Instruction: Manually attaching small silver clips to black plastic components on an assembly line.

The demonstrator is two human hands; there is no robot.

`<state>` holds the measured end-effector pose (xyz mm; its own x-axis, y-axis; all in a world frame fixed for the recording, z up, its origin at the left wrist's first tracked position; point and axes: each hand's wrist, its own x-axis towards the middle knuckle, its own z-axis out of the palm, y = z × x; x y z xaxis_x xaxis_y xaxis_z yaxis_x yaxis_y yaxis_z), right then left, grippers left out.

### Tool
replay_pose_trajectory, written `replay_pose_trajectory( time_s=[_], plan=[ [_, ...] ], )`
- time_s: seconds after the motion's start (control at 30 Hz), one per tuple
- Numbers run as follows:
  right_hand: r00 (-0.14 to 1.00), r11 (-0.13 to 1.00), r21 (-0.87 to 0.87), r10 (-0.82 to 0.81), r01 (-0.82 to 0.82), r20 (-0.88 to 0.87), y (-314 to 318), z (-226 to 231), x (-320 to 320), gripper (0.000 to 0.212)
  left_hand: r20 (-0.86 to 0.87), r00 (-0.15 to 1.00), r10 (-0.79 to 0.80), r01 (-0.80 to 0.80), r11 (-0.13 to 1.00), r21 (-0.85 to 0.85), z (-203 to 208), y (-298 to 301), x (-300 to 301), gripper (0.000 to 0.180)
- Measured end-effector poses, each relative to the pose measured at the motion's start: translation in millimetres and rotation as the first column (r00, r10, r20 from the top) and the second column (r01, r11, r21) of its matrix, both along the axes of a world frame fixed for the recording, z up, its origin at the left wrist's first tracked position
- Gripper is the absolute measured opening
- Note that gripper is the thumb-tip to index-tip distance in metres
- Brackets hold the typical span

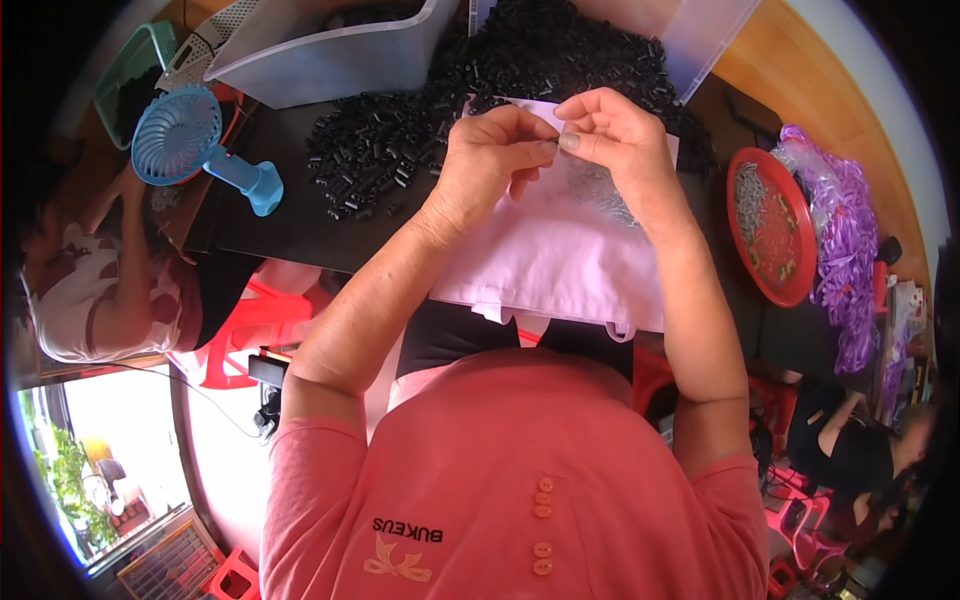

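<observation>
Over a pink cloth [560,265] spread at the table's near edge, my left hand [492,150] and my right hand [622,150] meet fingertip to fingertip. Thumb and forefinger of each are pinched together. Whatever sits between them is too small and covered to name. Beneath my right hand, a scatter of small, thin silvery pieces [600,193] lies on the cloth. Just beyond and to the left of my hands spreads a large heap of short black cylindrical parts [375,150].
A translucent plastic bin [330,75] stands at the back left, beside a blue handheld fan [178,135]. To the right are a red round tray [745,240] holding small metal pieces and a bundle of purple strips [845,260]. Other people sit at far left and lower right.
</observation>
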<state>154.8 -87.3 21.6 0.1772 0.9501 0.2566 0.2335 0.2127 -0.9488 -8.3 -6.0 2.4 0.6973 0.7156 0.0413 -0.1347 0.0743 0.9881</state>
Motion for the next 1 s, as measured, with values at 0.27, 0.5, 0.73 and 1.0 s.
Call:
replay_pose_trajectory(
  time_s=[0.27, 0.5, 0.73, 1.0],
  plan=[
    [0.975, 0.992, -0.061, -0.121, 0.111, -0.188, -0.2, -7.7, -13.3, 0.006, 0.069, 0.998, 0.004, 0.000, 0.998, -0.069, -3.5, 1.4, -0.4, 0.010],
    [0.979, 0.984, 0.018, -0.178, 0.177, 0.104, -2.5, -11.6, -12.3, 0.007, 0.083, 0.997, -0.008, 0.019, 0.991, -0.131, -6.4, 2.2, 1.4, 0.013],
    [0.956, 0.976, 0.101, -0.208, 0.191, 0.205, -3.4, -9.0, -16.8, 0.006, 0.055, 0.998, 0.024, -0.022, 0.999, -0.040, -7.6, 2.6, 1.4, 0.013],
    [0.952, 0.960, 0.164, -0.254, 0.227, 0.170, -2.2, -8.3, -14.4, 0.007, 0.038, 0.999, 0.002, 0.000, 0.999, -0.047, -6.3, 1.8, 1.0, 0.016]
  ],
)
